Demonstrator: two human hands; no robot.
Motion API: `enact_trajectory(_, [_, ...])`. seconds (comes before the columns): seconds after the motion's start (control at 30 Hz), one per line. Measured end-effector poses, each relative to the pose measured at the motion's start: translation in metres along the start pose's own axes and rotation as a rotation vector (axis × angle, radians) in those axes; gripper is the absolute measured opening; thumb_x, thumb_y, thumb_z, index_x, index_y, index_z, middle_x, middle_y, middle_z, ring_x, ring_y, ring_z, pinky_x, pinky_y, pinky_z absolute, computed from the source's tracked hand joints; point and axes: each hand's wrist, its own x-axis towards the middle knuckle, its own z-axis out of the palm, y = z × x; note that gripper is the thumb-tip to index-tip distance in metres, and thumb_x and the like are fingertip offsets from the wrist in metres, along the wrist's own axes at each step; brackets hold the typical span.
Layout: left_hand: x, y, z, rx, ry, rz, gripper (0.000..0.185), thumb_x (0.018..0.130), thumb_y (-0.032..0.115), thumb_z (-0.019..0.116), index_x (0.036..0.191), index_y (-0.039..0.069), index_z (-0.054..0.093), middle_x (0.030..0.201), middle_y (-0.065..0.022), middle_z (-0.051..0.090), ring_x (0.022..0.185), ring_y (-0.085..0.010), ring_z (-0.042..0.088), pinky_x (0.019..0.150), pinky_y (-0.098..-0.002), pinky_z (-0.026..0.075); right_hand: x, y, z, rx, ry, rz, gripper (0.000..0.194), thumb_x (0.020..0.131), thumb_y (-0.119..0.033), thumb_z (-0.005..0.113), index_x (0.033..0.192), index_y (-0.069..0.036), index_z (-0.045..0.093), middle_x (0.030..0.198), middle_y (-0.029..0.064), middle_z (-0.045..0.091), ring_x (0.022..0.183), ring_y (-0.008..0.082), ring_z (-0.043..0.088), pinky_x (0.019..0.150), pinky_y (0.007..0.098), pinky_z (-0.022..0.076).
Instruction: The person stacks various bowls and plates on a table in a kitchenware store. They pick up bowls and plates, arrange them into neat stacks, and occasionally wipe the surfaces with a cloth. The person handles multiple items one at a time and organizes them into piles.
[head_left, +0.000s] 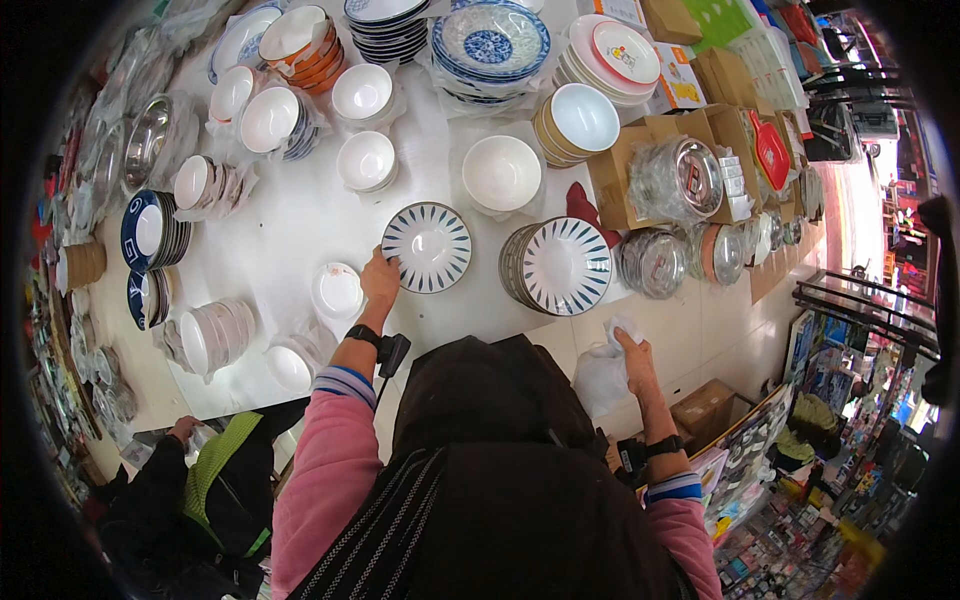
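Observation:
My left hand grips the left rim of a white ceramic plate with blue-green petal marks, at the middle of the white table. To the right of it lies a stack of plates with the same pattern, near the table's front edge. My right hand is off the table's front edge, its fingers closed on a crumpled translucent plastic sheet or bag that hangs down. A small white dish lies just left of my left hand. Above the held plate stand white bowls.
Blue-and-white plates and tan-sided bowls are stacked at the back. Wrapped glass and metal ware and cardboard boxes stand at the right. Wrapped bowls stand at the left. Another person in dark clothes is at the lower left.

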Motion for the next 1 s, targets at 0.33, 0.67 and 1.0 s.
enact_trajectory(0.33, [-0.018, 0.006, -0.023, -0.623, 0.049, 0.075, 0.035, 0.083, 0.011, 0.057, 0.118, 0.006, 0.055, 0.073, -0.0156, 0.066, 0.057, -0.0300, 0.061, 0.052, -0.0399, 0.047, 0.002, 0.021, -0.007, 0.071, -0.046, -0.004, 0.037, 0.086, -0.024, 0.064, 0.115, -0.001, 0.061, 0.101, 0.0080, 0.064, 0.086, 0.0202, 0.063, 0.075, 0.0342, 0.0522])
enact_trajectory(0.67, [-0.028, -0.009, -0.074, -1.503, -0.418, -0.336, 0.027, 0.088, 0.011, 0.053, 0.114, 0.004, 0.053, 0.091, -0.0061, 0.063, 0.053, -0.0126, 0.054, 0.041, -0.0261, 0.040, 0.029, 0.023, -0.024, 0.196, -0.132, 0.002, 0.040, 0.091, -0.031, 0.054, 0.117, 0.000, 0.056, 0.097, 0.0112, 0.064, 0.084, 0.0211, 0.063, 0.078, 0.0352, 0.0513])
enact_trajectory(1.0, [-0.107, 0.083, -0.123, -1.118, -0.400, 0.056, 0.035, 0.082, 0.010, 0.060, 0.117, 0.003, 0.057, 0.067, -0.0009, 0.062, 0.040, -0.0044, 0.044, 0.035, -0.0192, 0.031, -0.010, -0.070, 0.053, -0.243, -0.555, -0.318, 0.059, 0.083, -0.035, 0.066, 0.122, 0.007, 0.053, 0.117, 0.0129, 0.060, 0.108, 0.0218, 0.055, 0.095, 0.0324, 0.0412])
